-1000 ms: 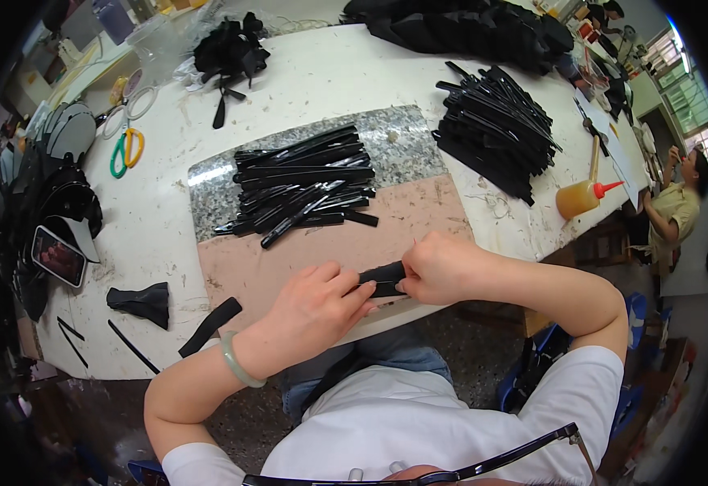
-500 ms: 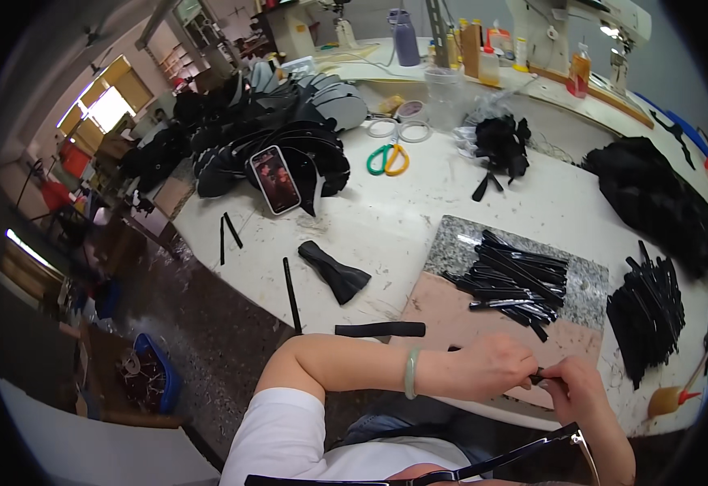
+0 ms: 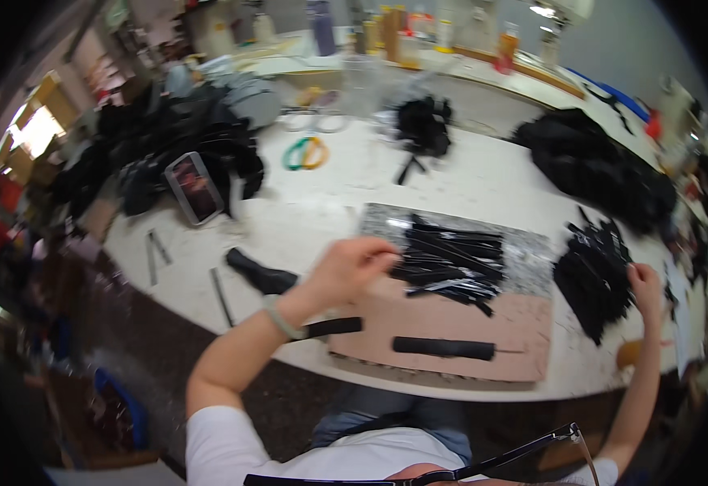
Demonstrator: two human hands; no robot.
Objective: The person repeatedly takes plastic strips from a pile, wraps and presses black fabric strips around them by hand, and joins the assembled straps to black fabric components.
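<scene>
My left hand (image 3: pixel 358 266) has its fingers pinched together at the left edge of a pile of shiny black strips (image 3: pixel 459 255), and blur hides whether a strip is between them. The pile lies on a speckled granite slab (image 3: pixel 526 247). Out to the right, my right hand (image 3: pixel 647 285) is closed at the edge of a second heap of black strips (image 3: pixel 593 279). What its fingers hold, if anything, I cannot make out. A black rod-like handle with a thin metal pin (image 3: pixel 443 347) lies on the pinkish board (image 3: pixel 471 320) in front of the granite.
Left of the board lie a black tube (image 3: pixel 333 326), a flared black piece (image 3: pixel 260 273) and thin strips (image 3: pixel 222 297). Farther back are a phone (image 3: pixel 195 190), green-and-orange scissors (image 3: pixel 305 152) and black material heaps (image 3: pixel 597 158). A yellowish bottle (image 3: pixel 629 354) sits by my right forearm.
My hands were together over the board's near edge and have parted. The left moved to the strip pile, the right to the right-hand heap. The handle with the pin is uncovered; the view shifted.
</scene>
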